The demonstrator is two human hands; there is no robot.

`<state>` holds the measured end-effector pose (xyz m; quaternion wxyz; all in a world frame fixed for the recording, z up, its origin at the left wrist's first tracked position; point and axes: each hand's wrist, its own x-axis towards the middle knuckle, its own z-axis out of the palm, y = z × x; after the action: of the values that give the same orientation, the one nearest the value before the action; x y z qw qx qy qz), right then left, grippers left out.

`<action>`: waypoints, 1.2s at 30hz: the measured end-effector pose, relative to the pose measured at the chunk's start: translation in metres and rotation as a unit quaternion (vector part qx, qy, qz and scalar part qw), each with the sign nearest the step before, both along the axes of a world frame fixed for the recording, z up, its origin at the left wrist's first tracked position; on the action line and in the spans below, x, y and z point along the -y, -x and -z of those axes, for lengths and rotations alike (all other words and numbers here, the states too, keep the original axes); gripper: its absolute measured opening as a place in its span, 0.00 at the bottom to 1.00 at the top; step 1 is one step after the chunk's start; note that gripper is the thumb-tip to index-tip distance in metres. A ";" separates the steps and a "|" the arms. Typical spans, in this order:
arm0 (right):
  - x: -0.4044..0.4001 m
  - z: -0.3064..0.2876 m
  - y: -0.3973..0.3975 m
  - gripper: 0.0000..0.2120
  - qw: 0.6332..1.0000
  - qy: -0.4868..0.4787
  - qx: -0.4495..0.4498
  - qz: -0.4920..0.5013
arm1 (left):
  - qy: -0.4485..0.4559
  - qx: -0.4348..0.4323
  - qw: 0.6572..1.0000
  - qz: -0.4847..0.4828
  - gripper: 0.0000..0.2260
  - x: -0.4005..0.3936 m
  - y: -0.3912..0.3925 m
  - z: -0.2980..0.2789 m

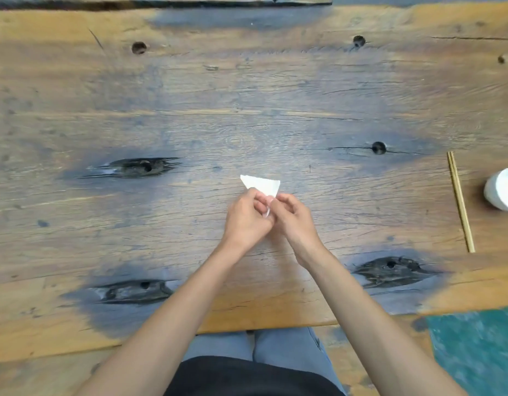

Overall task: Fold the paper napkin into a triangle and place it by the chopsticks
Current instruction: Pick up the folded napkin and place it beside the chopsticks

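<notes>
Paper napkin [261,184]: white, folded to a small triangular shape, held at the middle of the table [75,132]; its upper edge and two corners show above the fingers, the lower part hidden between them. Whether it touches the wood cannot be told.

Left hand [247,215]: fingers curled, pinching the napkin's lower left part.

Right hand [294,217]: fingers curled, pinching the napkin's lower right part, touching the left hand.

Chopsticks [459,201]: one pair, light wood, lying side by side and touching, well apart from the napkin to its right, running from far to near with a slight slant.

White cup [502,190]: just right of the chopsticks, cut off by the picture's edge.

Table: weathered planks, brown with grey-blue patches, dark knots and holes around the napkin.
</notes>
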<state>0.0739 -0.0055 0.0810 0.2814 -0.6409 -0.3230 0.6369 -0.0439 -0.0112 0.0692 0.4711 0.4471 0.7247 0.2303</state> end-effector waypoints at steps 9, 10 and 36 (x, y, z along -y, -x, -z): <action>-0.016 -0.038 -0.042 0.09 0.999 0.029 -0.031 -0.014 | -0.124 -0.056 0.991 -0.014 0.14 0.000 0.008 -0.044; -0.017 -0.041 -0.048 0.09 0.998 0.028 -0.037 -0.036 | -0.135 -0.084 0.987 0.001 0.18 -0.005 0.012 -0.048; -0.110 -0.271 -0.123 0.07 0.938 -0.323 -0.068 0.105 | -0.247 0.273 0.925 0.092 0.11 -0.143 -0.002 -0.298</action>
<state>0.1970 0.1040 0.3516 0.5598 -0.5014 -0.4219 0.5072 -0.0421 0.1319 0.3670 0.5446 0.5340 0.4440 0.4702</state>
